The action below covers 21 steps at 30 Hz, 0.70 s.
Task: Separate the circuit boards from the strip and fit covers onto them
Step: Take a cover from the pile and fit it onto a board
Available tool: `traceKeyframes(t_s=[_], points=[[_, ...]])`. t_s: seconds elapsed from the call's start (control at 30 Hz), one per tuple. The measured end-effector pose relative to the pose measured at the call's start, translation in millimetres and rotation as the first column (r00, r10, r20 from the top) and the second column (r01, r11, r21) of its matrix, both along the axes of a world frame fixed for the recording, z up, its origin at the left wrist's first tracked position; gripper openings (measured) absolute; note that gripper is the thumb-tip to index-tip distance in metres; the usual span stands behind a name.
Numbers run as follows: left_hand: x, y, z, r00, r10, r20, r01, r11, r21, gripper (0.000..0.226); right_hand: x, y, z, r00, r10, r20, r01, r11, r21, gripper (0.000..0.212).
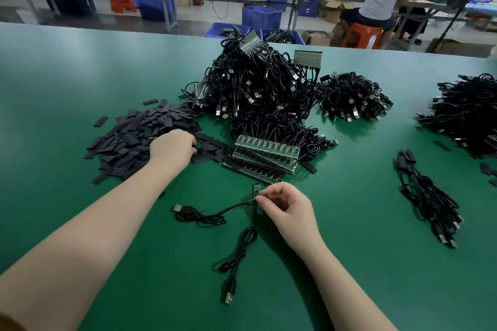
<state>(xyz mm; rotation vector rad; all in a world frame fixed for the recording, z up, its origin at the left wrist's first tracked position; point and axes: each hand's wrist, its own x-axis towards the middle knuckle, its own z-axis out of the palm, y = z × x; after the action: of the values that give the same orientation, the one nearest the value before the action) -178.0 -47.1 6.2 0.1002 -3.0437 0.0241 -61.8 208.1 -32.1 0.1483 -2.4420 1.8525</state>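
The right hand [285, 207] pinches a small green circuit board [256, 189] between thumb and forefinger, grip tight, just above the table [80, 75]. Thin black cables [242, 247] trail from the board across the smooth green surface, ending in metal USB plugs. The left hand [172, 146] reaches into the heap of flat, matte black covers [134, 134], fingers curled down among them; whether the grip has caught one, hard to tell. Between the hands, just beyond the right one, lie stacked board strips [262, 157], green and studded with parts. Behind rises a glossy tangle of cabled boards [252, 86].
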Motion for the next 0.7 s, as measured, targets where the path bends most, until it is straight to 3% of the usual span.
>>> traceKeyframes(t_s=[0.13,0.2,0.27,0.43,0.6,0.7], points=[[9,-2,0,0.984,0.026,-0.178,0.016,0.973,0.229,0.023,-1,0,0,1.000,-0.012,0.008,0.013,1.000,-0.017,0.016],[20,3,0,0.932,0.061,-0.357,0.089,0.917,0.389,0.023,-1,0,-1,1.000,-0.027,0.011,0.027,1.000,-0.002,0.014],[31,11,-1,0.881,0.074,-0.467,0.165,0.878,0.450,0.023,-1,0,-2,0.999,-0.037,0.009,0.037,0.999,0.009,0.014],[38,15,-14,0.900,0.000,-0.435,0.178,0.912,0.369,0.026,0,-1,-2,0.999,-0.032,-0.005,0.033,0.999,0.020,0.014],[28,-6,-17,0.913,0.103,-0.394,0.019,0.955,0.296,0.037,1,-1,-1,1.000,-0.024,0.000,0.024,1.000,-0.014,0.015],[24,-6,-20,0.953,-0.061,-0.297,0.139,0.958,0.251,0.023,0,0,0,1.000,-0.020,0.003,0.020,1.000,-0.015,0.014]])
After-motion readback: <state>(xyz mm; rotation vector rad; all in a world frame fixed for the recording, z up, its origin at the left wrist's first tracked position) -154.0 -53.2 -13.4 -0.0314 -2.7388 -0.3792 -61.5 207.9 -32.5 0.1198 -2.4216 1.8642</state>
